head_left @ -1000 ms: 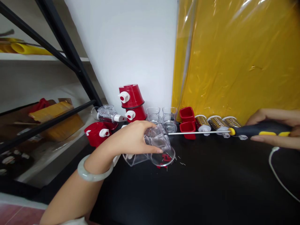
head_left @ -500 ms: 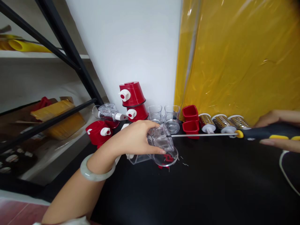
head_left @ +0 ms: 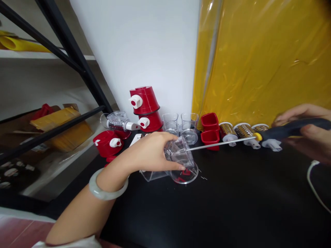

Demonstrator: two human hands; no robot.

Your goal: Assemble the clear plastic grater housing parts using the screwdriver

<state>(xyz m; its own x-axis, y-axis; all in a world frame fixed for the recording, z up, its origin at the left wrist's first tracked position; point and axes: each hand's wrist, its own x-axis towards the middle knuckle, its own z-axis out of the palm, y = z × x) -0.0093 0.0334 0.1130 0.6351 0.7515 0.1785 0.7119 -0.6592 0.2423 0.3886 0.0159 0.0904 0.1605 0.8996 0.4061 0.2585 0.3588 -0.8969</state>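
Observation:
My left hand [head_left: 152,151] grips a clear plastic part [head_left: 182,153] above the black table. The clear part's wide round rim [head_left: 184,181] rests low, with red pieces [head_left: 186,172] showing through it. From the right, my right hand [head_left: 307,129] holds a screwdriver [head_left: 284,131] by its dark handle. The long shaft slopes slightly down to the left, and its tip is inside the clear part. Small metal pins [head_left: 204,178] lie on the table just right of the rim.
Behind stand stacked red housings [head_left: 145,100], clear cups [head_left: 189,124], red pushers [head_left: 210,137] and metal grater drums [head_left: 244,131]. Another red housing [head_left: 108,144] sits left. A white cable [head_left: 310,179] lies at right; a black-framed shelf [head_left: 90,86] stands at left.
My right hand and the screwdriver handle have risen, so the shaft now tilts instead of lying almost level. My left hand has kept its hold on the clear part.

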